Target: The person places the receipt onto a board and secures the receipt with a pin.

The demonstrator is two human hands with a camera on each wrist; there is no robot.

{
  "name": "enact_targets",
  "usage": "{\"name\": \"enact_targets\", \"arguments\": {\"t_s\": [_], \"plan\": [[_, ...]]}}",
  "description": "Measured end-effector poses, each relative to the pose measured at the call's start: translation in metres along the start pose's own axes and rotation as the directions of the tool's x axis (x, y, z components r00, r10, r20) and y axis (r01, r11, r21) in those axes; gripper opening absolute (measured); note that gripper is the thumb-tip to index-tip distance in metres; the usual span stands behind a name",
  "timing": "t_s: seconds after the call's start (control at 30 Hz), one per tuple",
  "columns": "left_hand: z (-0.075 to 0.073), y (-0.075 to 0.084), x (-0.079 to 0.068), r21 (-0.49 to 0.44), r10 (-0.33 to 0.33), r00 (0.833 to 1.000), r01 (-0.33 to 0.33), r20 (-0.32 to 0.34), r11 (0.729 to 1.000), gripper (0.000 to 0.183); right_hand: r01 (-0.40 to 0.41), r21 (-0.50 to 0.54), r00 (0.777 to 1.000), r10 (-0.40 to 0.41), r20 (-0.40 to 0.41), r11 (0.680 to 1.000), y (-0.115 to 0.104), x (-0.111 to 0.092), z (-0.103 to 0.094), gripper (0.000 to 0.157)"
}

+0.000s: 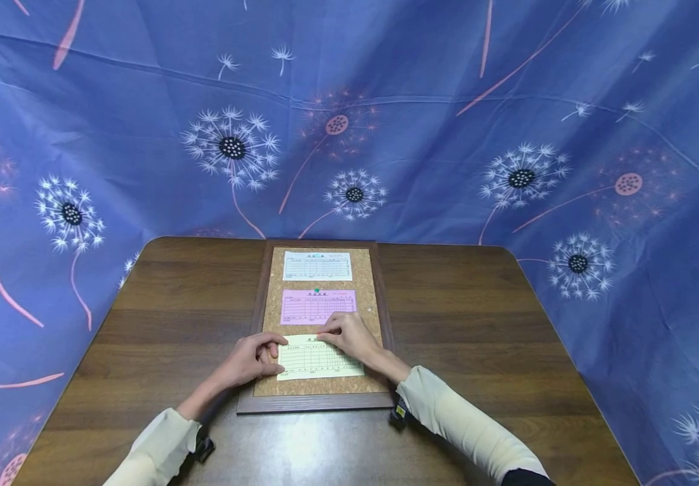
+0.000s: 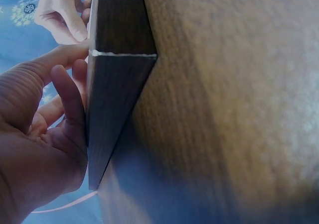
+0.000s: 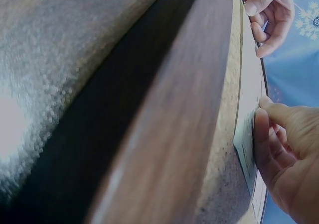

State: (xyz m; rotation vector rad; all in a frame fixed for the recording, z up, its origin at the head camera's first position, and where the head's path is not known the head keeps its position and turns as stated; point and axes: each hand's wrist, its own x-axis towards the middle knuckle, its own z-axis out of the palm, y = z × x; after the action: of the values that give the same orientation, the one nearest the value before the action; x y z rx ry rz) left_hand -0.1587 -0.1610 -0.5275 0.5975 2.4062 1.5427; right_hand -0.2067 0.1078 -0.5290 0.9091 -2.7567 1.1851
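A pale yellow printed slip (image 1: pixel 319 361) lies on the lower part of a framed cork board (image 1: pixel 314 403). My left hand (image 1: pixel 252 358) rests at its left edge, index fingertip at the upper corner and thumb at the lower one. At the slip's top middle, my right hand (image 1: pixel 352 336) pinches what looks like a push pin, mostly hidden, with only a reddish speck showing. In the right wrist view the thumb and fingertips of the right hand (image 3: pixel 286 149) meet against the slip (image 3: pixel 245 139). Above it is a pink slip (image 1: pixel 319 307) with a green push pin (image 1: pixel 317 290).
A white slip (image 1: pixel 317 267) is at the top of the board. The board lies flat on a brown wooden table (image 1: pixel 464 324), its far edge near a blue dandelion-patterned cloth (image 1: pixel 422 162). Table surface extends on both sides of the board.
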Motion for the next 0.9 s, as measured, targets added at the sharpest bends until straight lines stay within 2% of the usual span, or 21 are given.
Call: {"name": "enact_targets", "arguments": {"t_s": [0.3,0.47,0.67,0.9], "plan": [[-0.003,0.0017,-0.0019,0.022,-0.001,1.0,0.002,-0.007,1.0,0.046,0.043,-0.06,0.999,-0.044,-0.005,0.997,-0.0053,0.0035,0.0016,0.009],[-0.0018,0.0023,-0.0015,0.016,-0.01,1.0,0.01,-0.003,1.0,0.046,0.019,-0.086,1.0,-0.019,-0.001,0.996,-0.0079,0.0021,0.001,0.009],[-0.0003,0.0035,-0.0015,0.005,-0.003,1.0,0.003,0.002,1.0,0.046,-0.044,-0.065,0.999,0.045,0.02,0.997,-0.0089,0.003,0.0002,0.009],[0.0003,0.0034,-0.0014,0.01,0.008,1.0,-0.008,0.001,1.0,0.046,-0.063,0.005,0.997,0.063,0.041,0.998,-0.007,0.0021,-0.0022,0.008]]}}
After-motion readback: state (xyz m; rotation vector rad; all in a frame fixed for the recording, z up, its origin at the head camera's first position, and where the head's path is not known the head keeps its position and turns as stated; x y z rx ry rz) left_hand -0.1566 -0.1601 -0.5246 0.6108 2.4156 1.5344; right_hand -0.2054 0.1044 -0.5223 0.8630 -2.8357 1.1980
